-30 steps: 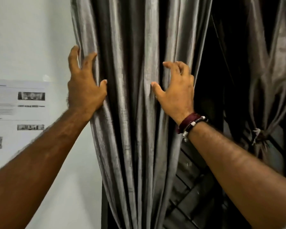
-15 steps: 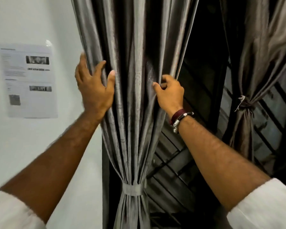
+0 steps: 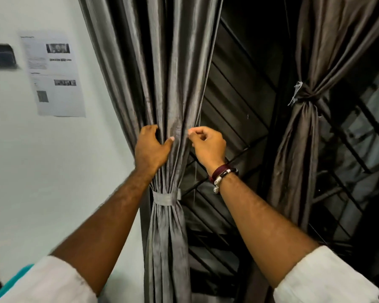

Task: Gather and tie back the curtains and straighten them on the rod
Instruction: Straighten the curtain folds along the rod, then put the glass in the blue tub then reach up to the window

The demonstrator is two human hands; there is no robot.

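L hand (image 3: 150,147) grasps the left edge of the gray curtain (image 3: 164,88), fingers wrapped behind the folds, thumb on the front, just above the tieback band (image 3: 166,197). R hand (image 3: 207,145) pinches the curtain's right edge w/ thumb + curled fingers, at abt the same height. Both hands on fabric, neither free.

Curtain pos: left side of the window, just beside the white wall (image 3: 53,182) w/ a printed sheet (image 3: 55,75) taped on it. Band already cinches it; below the band the fabric hangs as a narrow bundle. 2nd curtain (image 3: 302,132) on the right is knotted back too, well apart from this one.

Step in hand, my read: evening out pleats above the band. To do it well:
- keep both grips level so the pull stays symmetric
- draw edges inward + down together, don't yank one side, or the folds skew
- light tension only; fabric looks slick, and a pinch will prob slip if overloaded
- don't drag the band off its height

Orientation: long axis runs vertical, top toward the rod (out of view, can't check it), bottom toward the floor. Upper part fans wide and leans right going up; waist at the band; lower part hangs near plumb.

Dark window grille (image 3: 239,119) sits behind, not touched.
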